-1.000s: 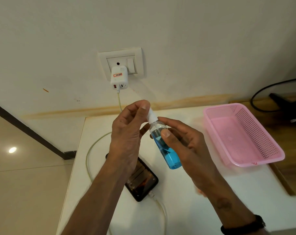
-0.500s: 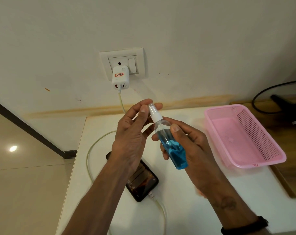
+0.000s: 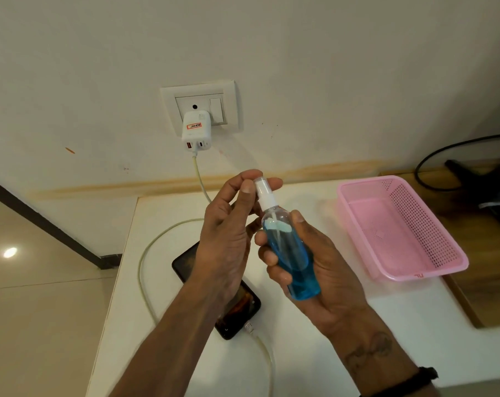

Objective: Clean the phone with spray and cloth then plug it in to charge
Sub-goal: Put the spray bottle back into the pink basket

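The right hand (image 3: 314, 270) has its grip clamped round the body of the bottle (image 3: 288, 253), thumb along the near side and fingers curled round from behind, holding it tilted in the air with its base toward the camera. The bottle is clear, roughly half full of blue liquid. The left hand (image 3: 228, 224) has its grip pinched on the clear cap (image 3: 261, 186) over the white nozzle at the top, thumb in front and fingers behind. Under the left wrist the phone (image 3: 237, 308) lies flat on the white bench (image 3: 314, 348), screen up, partly hidden by the forearm. A pale cable (image 3: 148, 253) is plugged into the phone's near end, loops over the bench and runs up to a white charger (image 3: 196, 133) seated in the wall socket (image 3: 203, 101). To the right, a pink basket (image 3: 432, 270) sits on the bench, well apart from the hands.
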Tool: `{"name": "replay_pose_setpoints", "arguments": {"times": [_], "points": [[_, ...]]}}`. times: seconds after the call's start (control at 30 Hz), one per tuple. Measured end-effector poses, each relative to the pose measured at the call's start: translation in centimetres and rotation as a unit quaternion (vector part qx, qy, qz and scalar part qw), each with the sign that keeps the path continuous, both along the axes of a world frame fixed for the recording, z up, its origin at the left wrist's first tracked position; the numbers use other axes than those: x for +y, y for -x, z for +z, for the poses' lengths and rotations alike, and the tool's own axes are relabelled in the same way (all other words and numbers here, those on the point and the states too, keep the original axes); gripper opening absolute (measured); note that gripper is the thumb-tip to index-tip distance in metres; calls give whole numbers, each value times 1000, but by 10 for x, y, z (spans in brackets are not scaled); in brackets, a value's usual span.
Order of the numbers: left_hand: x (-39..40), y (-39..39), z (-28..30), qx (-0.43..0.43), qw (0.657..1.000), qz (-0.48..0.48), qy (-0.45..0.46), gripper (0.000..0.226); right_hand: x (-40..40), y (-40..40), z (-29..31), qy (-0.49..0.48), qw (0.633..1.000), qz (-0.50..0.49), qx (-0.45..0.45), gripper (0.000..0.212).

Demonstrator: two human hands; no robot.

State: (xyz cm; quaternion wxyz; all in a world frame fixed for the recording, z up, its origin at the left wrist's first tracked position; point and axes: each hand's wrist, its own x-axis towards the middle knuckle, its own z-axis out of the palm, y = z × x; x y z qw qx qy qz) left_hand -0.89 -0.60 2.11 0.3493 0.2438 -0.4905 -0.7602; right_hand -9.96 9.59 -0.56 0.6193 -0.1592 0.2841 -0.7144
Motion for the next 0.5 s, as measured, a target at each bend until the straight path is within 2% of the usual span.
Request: {"name": "replay_pose_setpoints", "arguments": {"times": [0.1, 0.17, 0.23, 0.37, 0.5], "points": [[9, 2, 2, 9, 999, -7, -48, 16, 3, -4, 2, 5, 997, 18, -75, 48], [8, 3, 4, -4, 999, -6, -40, 16, 0, -6, 5, 2, 996, 3, -87, 46], [6, 3, 6, -16, 1000, 6, -23, 16, -6, -8, 5, -8, 997, -6, -72, 47], [5, 1, 8, -20, 998, 32, -55, 22, -12, -9, 2, -54, 998, -21, -38, 52], [5, 3, 4, -58, 997, 39, -25, 34, -14, 1, 7, -84, 995, -41, 47, 45]]}}
